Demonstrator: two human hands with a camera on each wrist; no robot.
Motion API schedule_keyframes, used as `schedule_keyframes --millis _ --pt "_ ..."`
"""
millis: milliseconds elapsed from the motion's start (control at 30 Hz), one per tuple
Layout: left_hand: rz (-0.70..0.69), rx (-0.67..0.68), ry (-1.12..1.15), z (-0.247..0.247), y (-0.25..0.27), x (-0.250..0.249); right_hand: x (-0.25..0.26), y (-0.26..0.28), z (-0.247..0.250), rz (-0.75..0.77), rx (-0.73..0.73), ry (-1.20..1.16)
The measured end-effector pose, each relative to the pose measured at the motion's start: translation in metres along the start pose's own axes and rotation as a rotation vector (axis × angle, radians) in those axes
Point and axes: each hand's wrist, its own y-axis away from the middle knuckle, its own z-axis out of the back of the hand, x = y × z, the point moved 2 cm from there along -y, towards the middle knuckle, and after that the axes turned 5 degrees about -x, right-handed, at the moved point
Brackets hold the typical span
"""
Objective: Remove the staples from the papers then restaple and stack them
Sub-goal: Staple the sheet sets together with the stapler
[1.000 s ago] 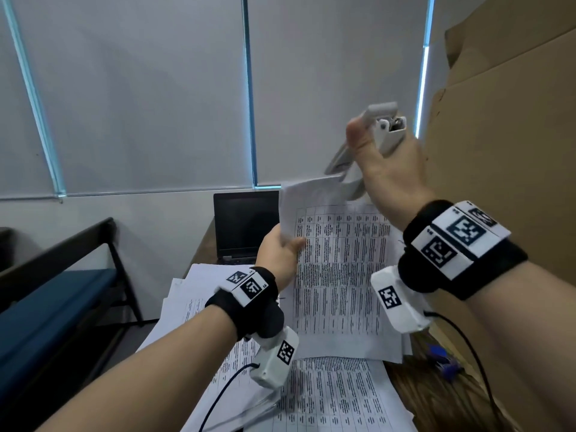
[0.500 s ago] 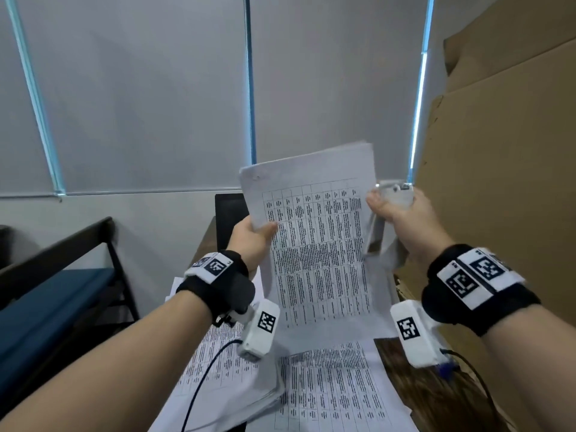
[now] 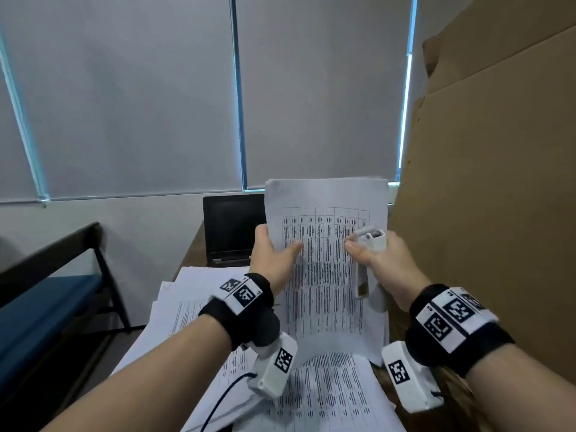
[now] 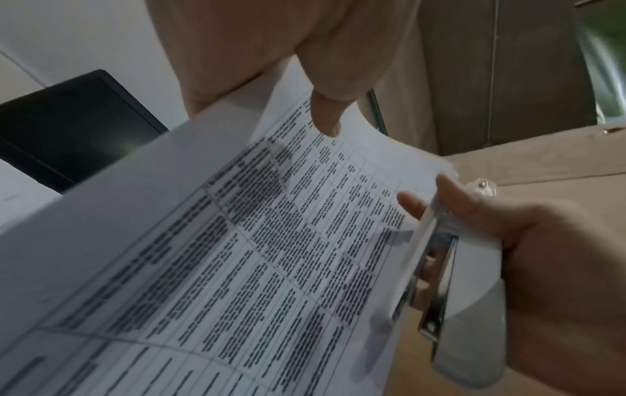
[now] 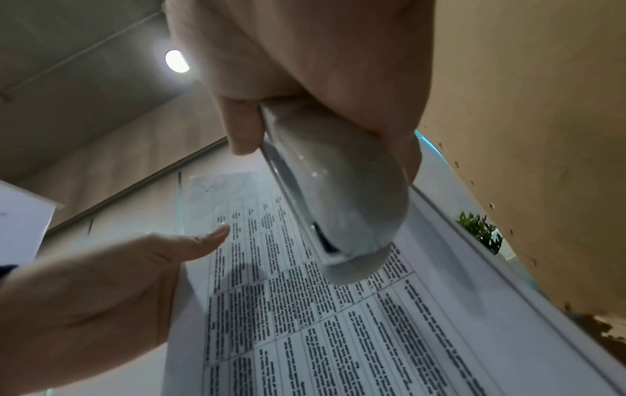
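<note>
Held set: printed table sheets (image 3: 324, 269), raised upright above the desk between both hands, top corner creased. Left hand (image 3: 274, 257) pinches the sheets' left edge, thumb on the printed face; right hand (image 3: 383, 260) grips a white stapler (image 3: 369, 241) against the right edge, thumb touching the page. Beneath: loose printed papers (image 3: 327, 397) spread on the desk; behind them, a dark laptop (image 3: 232, 229); cardboard (image 3: 498, 213) at right.
</note>
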Motion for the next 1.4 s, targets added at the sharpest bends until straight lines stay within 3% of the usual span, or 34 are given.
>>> schedule_keyframes --millis 333,567,700,933,1167,1267,1300,1400 --pt "-0.140 -0.103 0.124 0.002 -0.010 -0.019 -0.004 -0.003 0.009 0.010 -0.068 -0.135" --pt "-0.398 -0.062 -0.116 -0.001 -0.013 -0.057 0.015 -0.002 0.010 0.115 -0.120 -0.125" --pt "-0.466 -0.057 -0.191 -0.004 -0.014 -0.065 0.020 -0.009 0.012 0.158 -0.170 -0.068" --pt "-0.391 -0.109 -0.107 0.002 -0.020 -0.054 0.010 -0.019 0.018 0.096 -0.209 -0.078" --pt "-0.025 0.094 -0.143 0.008 -0.011 -0.005 0.020 -0.020 0.021 0.085 -0.153 -0.099" --pt "-0.006 0.074 -0.140 0.012 -0.009 0.001 0.039 -0.021 0.026 0.247 -0.354 0.226" --pt "-0.005 0.077 -0.130 0.012 -0.008 0.002 0.051 -0.018 0.025 0.321 -0.397 0.237" --pt "-0.039 0.095 -0.140 0.011 -0.005 0.000 0.089 -0.006 0.012 0.498 -0.278 0.030"
